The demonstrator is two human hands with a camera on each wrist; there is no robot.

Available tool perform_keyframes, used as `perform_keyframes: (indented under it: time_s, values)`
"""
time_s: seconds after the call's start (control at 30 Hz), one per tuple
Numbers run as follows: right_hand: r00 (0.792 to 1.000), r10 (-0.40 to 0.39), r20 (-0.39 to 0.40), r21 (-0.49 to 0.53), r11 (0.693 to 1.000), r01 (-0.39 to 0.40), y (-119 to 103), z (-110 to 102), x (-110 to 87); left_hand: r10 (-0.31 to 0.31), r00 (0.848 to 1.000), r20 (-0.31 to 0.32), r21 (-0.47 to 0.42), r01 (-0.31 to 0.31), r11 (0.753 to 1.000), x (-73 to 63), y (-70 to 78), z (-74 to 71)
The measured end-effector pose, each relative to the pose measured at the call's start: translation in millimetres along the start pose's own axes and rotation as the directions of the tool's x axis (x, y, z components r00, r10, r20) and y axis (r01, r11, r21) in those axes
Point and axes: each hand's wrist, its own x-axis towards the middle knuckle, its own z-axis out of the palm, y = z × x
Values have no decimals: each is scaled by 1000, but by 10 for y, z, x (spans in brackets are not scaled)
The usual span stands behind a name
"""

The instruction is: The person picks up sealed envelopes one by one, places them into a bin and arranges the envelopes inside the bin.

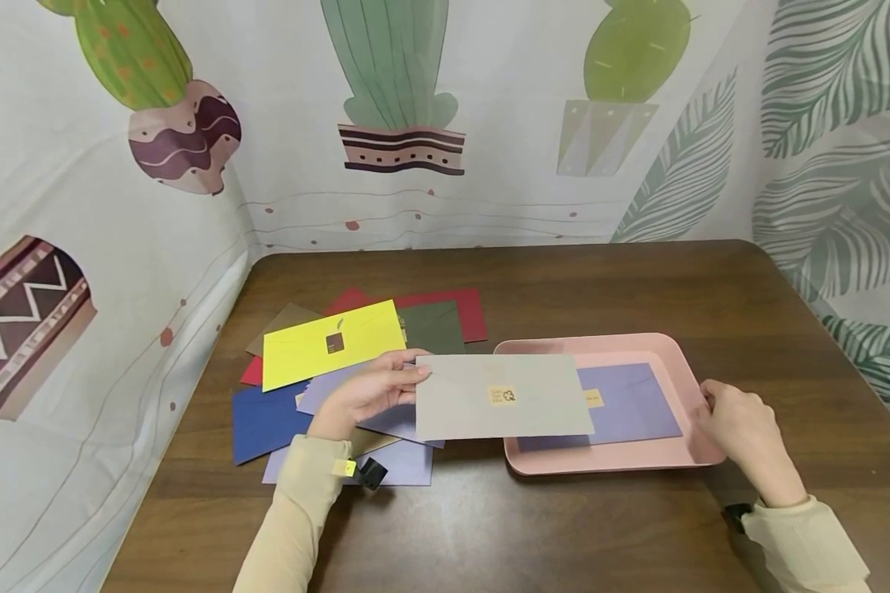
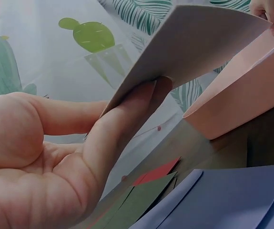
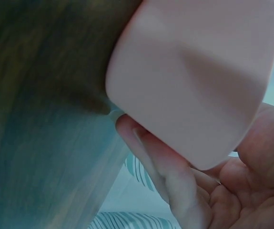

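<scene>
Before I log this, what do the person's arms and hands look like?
The left hand and right hand are gloveless. The left sleeve and right sleeve are pale beige. By the left one sit a black block and a yellow tag; by the right, a dark piece.

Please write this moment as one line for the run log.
left hand: holds grey envelope | right hand: grips pink tray by right end | in tray: purple envelope | left of tray: overlapping envelopes
</scene>
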Motion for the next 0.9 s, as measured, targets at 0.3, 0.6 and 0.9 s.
perform_keyframes:
  time_s: [0.3,0.6,0.9]
  values:
    - [1000,-4,-7,2,1000,4,1,8,-2,11,1000,1,-22,-11,1000,63,-12,93]
    - [1000,-4,-15,2,1000,4,-7,8,-10,7,1000,2,-23,-7,1000,117,-41,140]
    - [1000,1,-3,3,1000,-1,-19,-8,-9,17,999,30,-27,-16,1000,194,-45,198]
